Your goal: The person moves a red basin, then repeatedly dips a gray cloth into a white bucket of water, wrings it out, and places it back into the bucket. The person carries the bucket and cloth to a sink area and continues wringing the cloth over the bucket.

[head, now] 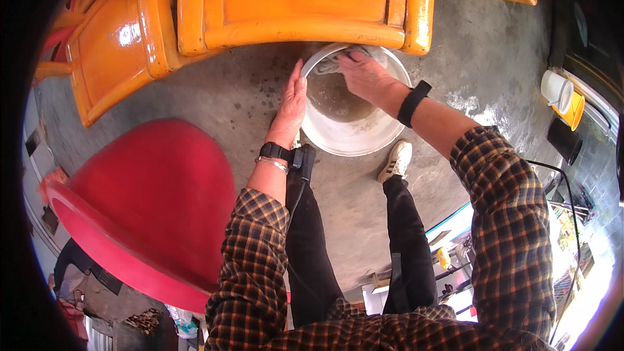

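A round, pale basin (336,139) stands on the concrete floor in front of my feet, holding murky water. My right hand (363,75) reaches over the basin, its fingers closed on a wet grey cloth (329,65) near the far inner wall. My left hand (291,105) rests along the basin's left rim, palm side against it, with the fingers pointing away from me. Part of the cloth is hidden behind my right hand.
Glossy orange wooden chairs or benches (302,0) stand just beyond the basin. At left is a large red plastic tub (161,195). A white container (555,90) and a yellow one (575,109) lie at far right. My shoe (397,158) is close to the basin.
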Available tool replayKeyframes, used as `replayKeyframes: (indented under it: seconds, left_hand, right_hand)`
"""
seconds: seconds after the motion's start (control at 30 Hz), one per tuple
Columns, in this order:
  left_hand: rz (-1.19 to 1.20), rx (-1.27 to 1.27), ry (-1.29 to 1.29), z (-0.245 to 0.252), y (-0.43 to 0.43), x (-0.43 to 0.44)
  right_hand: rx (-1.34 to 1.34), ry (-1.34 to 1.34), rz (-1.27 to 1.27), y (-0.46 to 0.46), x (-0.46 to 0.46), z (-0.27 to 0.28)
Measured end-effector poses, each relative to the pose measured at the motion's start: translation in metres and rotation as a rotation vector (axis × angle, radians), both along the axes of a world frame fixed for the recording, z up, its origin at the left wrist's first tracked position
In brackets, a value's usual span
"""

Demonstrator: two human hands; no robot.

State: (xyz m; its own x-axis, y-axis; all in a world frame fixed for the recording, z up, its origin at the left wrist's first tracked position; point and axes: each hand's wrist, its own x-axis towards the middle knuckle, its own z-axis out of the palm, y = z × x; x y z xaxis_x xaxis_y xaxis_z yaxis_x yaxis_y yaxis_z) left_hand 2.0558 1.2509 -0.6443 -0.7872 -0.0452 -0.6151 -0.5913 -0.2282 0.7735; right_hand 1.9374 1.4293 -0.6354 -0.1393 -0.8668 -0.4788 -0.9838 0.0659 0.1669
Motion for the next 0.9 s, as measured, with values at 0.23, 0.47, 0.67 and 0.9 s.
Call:
replayKeyframes:
  seconds: [0.23,0.47,0.67,0.9]
  left_hand:
    - [0.07,-0.249,0.094,-0.027,0.003,0.006]
    - [0.094,-0.364,0.18,-0.023,0.015,0.005]
    - [0.059,-0.425,0.196,-0.031,0.014,0.003]
    - [0.011,-0.431,-0.049,0.035,0.013,0.009]
  right_hand:
    - [0.072,-0.086,-0.556,0.063,0.057,-0.064]
    - [0.333,-0.806,-1.275,0.007,0.126,-0.104]
    - [-0.227,-1.568,-1.392,-0.021,0.105,-0.054]
    - [-0.417,-1.214,-1.325,0.001,0.045,0.02]
